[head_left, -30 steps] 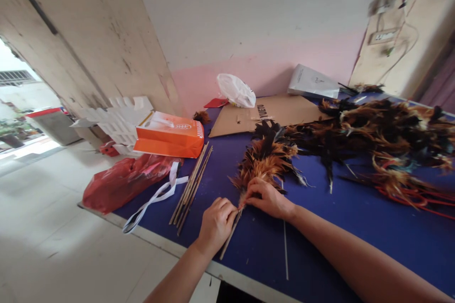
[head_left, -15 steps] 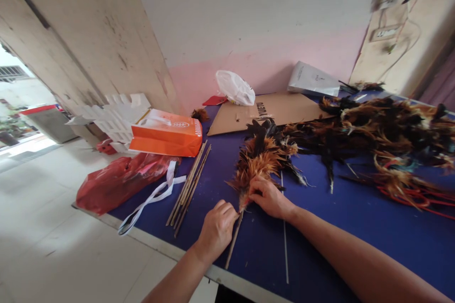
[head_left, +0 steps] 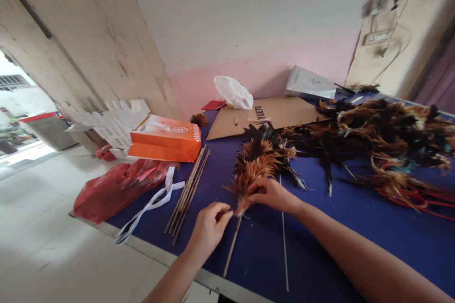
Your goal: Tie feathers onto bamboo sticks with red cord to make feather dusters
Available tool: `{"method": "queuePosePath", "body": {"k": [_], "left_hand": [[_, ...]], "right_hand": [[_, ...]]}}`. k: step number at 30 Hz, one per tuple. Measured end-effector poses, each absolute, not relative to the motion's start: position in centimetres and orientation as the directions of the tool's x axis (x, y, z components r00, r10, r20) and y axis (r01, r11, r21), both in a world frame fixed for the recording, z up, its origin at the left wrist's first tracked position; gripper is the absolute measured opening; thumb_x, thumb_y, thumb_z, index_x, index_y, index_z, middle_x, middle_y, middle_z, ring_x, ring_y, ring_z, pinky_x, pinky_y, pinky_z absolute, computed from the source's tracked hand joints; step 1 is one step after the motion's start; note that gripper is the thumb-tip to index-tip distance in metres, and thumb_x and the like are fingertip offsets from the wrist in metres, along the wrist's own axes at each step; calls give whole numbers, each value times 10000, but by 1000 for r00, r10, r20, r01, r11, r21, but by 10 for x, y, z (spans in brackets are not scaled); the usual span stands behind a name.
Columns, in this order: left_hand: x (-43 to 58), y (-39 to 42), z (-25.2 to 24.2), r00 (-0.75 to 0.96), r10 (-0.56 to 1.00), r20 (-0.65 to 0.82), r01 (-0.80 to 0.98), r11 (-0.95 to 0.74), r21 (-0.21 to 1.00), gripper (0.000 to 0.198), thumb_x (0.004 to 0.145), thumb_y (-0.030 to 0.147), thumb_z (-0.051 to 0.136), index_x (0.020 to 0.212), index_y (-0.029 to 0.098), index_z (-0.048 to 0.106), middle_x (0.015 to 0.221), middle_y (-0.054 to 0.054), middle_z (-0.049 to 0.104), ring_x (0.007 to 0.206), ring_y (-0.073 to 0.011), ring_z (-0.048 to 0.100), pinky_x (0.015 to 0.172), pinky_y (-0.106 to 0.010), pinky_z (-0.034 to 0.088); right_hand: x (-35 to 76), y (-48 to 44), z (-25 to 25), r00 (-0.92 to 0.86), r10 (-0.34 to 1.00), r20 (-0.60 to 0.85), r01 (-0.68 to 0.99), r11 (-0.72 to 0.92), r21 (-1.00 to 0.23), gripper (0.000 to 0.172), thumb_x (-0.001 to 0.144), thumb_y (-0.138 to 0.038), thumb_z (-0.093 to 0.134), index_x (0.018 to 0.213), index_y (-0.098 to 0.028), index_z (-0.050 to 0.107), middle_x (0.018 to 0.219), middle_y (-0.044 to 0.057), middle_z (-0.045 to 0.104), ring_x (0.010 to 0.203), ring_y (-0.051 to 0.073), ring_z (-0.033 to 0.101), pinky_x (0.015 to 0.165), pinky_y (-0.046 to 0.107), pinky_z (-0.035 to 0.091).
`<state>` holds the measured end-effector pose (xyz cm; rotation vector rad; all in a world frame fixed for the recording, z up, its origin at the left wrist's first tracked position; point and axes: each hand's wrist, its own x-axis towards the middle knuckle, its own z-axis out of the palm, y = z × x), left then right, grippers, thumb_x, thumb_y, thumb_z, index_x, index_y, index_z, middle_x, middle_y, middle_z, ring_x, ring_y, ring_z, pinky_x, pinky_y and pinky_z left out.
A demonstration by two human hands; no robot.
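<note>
At duster base, left hand drawn back

Two hands show, one left hand and one right hand, with one feather duster between them on one blue table. There are four bags: one orange paper bag, one red plastic bag, one white plastic bag and one pale paper bag. Besides these lie one cardboard sheet, one white ribbon, one thin white rod, one stick bundle and one feather heap, whose sticks and feathers overlap too much to count.
</note>
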<state>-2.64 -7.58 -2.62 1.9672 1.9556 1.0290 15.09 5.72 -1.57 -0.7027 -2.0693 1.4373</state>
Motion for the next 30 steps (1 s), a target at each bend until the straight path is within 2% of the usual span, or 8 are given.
{"method": "queuePosePath", "body": {"k": [4,9,13,16,19,23,26,30], "left_hand": [[-11,-65,-21,-185,942,278,815,-11,579,248,708,412,612,767,172,629,649,-25,619,569,-154,553,557,-256,397],[2,-47,-25,-243,952,183,789,84,609,178,642,317,661,578,163,600,506,22,529,487,-119,468,490,-235,291],[-6,-37,-17,-270,952,-144,143,188,972,238,659,340,673,578,131,595,478,25,496,418,-78,402,412,-206,235],[-4,-30,-8,-149,949,-278,-294,226,929,213,655,321,688,649,127,602,559,6,533,449,-66,431,396,-179,247],[11,-19,-2,-113,966,-232,-380,174,908,196,659,314,688,687,135,613,633,-16,568,544,-84,505,467,-186,346],[32,6,2,-90,996,-19,-436,-23,900,223,653,326,709,758,134,667,648,-29,602,563,-94,510,525,-211,371],[40,26,4,-153,973,174,-219,-205,954,258,696,398,656,758,150,687,625,-16,600,533,-93,469,524,-220,349],[43,37,9,-147,934,326,34,-324,945,253,712,427,617,717,184,684,626,-2,595,548,-121,454,540,-243,358]], "right_hand": [[166,69,0,-530,840,117,-63,99,-993,235,729,-382,586,711,-149,562,576,-14,608,512,88,554,527,201,432],[181,80,12,-346,925,155,-156,106,-982,292,695,-436,618,655,-155,548,488,-30,549,439,71,475,471,192,379],[192,88,28,-201,959,200,-297,135,-945,297,664,-437,651,670,-153,562,546,-22,553,455,73,473,462,197,377],[205,92,44,-78,969,234,-423,180,-888,272,661,-411,662,712,-160,574,651,-11,573,471,63,465,451,194,367],[218,95,55,-19,968,252,-462,215,-861,252,670,-393,658,735,-165,575,676,-7,568,473,63,458,443,195,360],[224,96,60,-229,944,236,-190,195,-962,256,672,-395,650,692,-147,592,610,2,578,471,75,479,444,196,365],[218,93,59,-418,880,226,1,249,-968,303,667,-396,657,827,-140,641,705,35,648,582,119,565,538,225,439],[204,87,53,-519,747,415,4,487,-873,296,705,-342,624,934,-154,631,897,50,673,816,189,601,754,301,475]]}}
